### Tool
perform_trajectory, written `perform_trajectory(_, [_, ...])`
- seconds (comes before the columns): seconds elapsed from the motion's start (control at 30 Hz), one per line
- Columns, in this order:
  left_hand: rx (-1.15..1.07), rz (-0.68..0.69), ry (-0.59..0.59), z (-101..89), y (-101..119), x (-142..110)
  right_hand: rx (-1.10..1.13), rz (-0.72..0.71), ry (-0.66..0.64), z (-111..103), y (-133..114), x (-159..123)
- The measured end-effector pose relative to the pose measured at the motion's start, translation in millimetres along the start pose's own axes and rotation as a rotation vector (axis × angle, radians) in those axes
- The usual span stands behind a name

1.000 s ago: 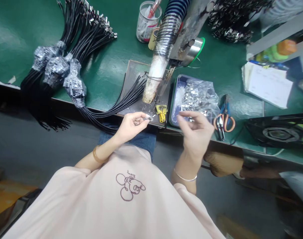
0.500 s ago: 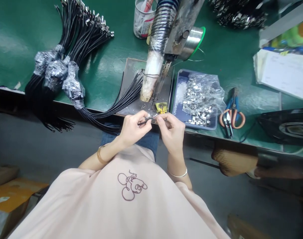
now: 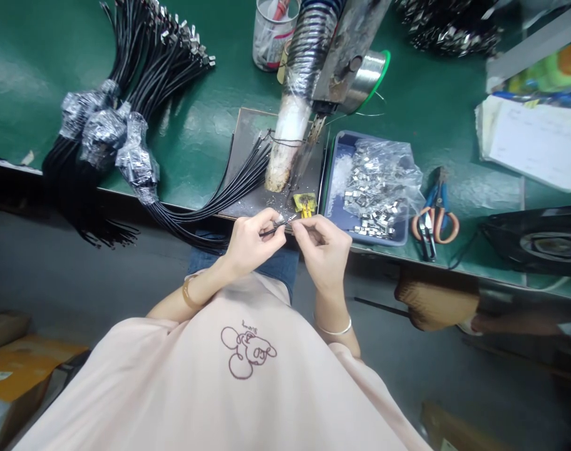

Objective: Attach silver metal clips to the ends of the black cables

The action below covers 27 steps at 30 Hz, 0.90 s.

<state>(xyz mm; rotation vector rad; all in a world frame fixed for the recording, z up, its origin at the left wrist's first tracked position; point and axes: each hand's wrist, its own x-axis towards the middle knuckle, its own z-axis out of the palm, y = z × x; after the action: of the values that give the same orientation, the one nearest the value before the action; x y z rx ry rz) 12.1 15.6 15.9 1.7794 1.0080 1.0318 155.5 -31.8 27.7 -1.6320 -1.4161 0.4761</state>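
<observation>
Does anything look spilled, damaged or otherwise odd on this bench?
Yes: the white end of the ribbed hose is stained brown at its tip, and pale specks litter the dark board beneath, so that spot looks dirty and untidy.

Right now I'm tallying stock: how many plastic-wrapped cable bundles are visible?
3, side by side at picture left: left bundle, middle bundle, right bundle. More may be hidden underneath.

Pale pink shirt (image 3: 220,401), silver bangle (image 3: 338,332)

White papers (image 3: 536,144) lie near a black device (image 3: 511,241), a clear cup (image 3: 267,45) well apart.
</observation>
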Motion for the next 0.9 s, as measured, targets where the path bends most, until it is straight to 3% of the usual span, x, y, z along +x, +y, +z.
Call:
perform_trajectory(0.2, [0.005,0.018,0.008,0.5,-0.1,-0.8,0.01,0.002,0.008,0.6,-1.1,-0.2])
perform_trajectory(0.47, [-0.024,0.04,-0.037,-0.6,-3.9,-3.2,-0.074,-0.113,0.039,3.4,-0.9,-0.6])
perform_trajectory(0.57, [-0.078,0.06,-0.039,-2.4,-5.5,-3.8,-0.036,-0.039,0.049,0.4,3.7,0.4])
perform_trajectory(0.67, [-0.198,-0.011,-0.087,-4.9,-5.7,-3.2,0.048,0.009,-0.017,-3.8,5.5,1.4])
perform_trajectory(0.73, [-0.319,-0.121,-0.155,-6.1,-6.0,-2.3,0.044,-0.059,-0.029,-5.2,4.4,1.5])
perform_trajectory(0.8, [-0.421,-0.204,-0.188,-6.4,-6.8,-1.1,-0.022,-0.156,0.007,-4.9,3.4,0.6])
perform_trajectory(0.9, [-0.477,-0.222,-0.133,-5.1,-8.8,1.2,-0.08,-0.19,0.099,-2.3,5.8,-2.6])
